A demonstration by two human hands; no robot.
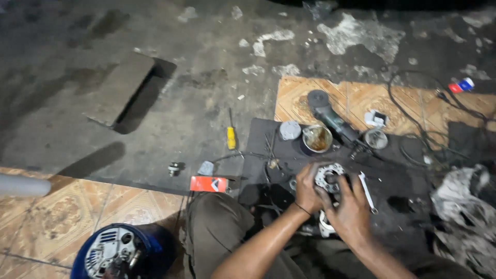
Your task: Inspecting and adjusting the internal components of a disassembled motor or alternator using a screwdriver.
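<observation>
Both hands meet over a dark rubber mat (258,139) laid on the concrete floor (62,103). The left hand (308,188) is curled around the near-left side of a round metal alternator part (328,174), fingers closed on its rim. The right hand (350,212) lies over its near-right side, fingers bent onto the part's centre; how tightly it grips cannot be told. The part is a flat, ring-like disc held with its open face turned up toward the camera, so its axis points roughly upward; it sits just above the mat, in front of the person's knees.

A combination wrench (368,192) lies just right of the hands, its long axis running from far-left to near-right. Beyond the part stand a small metal bowl (317,138) and an angle grinder (330,120), whose body slants from far-left to near-right. A yellow-handled screwdriver (231,135) lies on the floor, pointing away. A small red box (208,184) rests at the mat's near-left corner.
</observation>
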